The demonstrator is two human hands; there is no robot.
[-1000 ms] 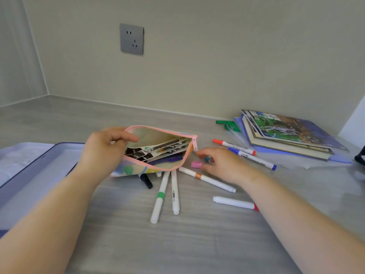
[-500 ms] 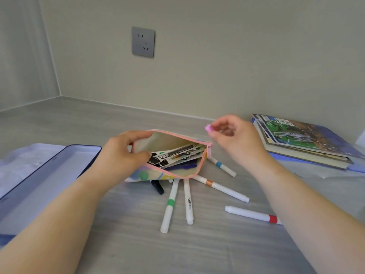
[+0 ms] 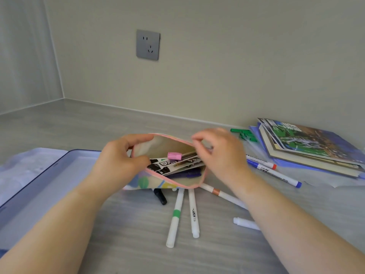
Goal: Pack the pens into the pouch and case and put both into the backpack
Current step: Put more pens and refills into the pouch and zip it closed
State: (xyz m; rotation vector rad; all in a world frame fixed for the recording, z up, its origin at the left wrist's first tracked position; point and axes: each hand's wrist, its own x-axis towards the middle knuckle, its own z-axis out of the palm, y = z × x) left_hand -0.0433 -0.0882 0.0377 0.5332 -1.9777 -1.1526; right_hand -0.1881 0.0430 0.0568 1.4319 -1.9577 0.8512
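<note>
A patterned pouch [image 3: 150,182] with a pink zip rim lies open at the middle of the table. My left hand [image 3: 120,161] pinches its left rim and holds the mouth wide. Inside are several black and white pens [image 3: 173,165] and a small pink eraser [image 3: 174,155] on top of them. My right hand [image 3: 219,153] hovers at the pouch's right rim with loosely spread fingers and nothing in it. Loose white pens lie in front: a green-banded one [image 3: 175,216], a plain one [image 3: 193,212], an orange-banded one [image 3: 221,193]. The open blue case [image 3: 39,175] is on the left.
A stack of books [image 3: 308,147] on a blue folder lies at the right, with green clips [image 3: 245,133] behind and a blue-capped pen [image 3: 276,174] and a red-capped pen [image 3: 260,161] beside it. A black pen [image 3: 161,196] pokes out under the pouch. The wall with a socket [image 3: 148,45] stands behind.
My right hand picked the pink eraser off the table, carried it over the pouch and let it go; the eraser now lies inside the pouch. My left hand kept the pouch open.
</note>
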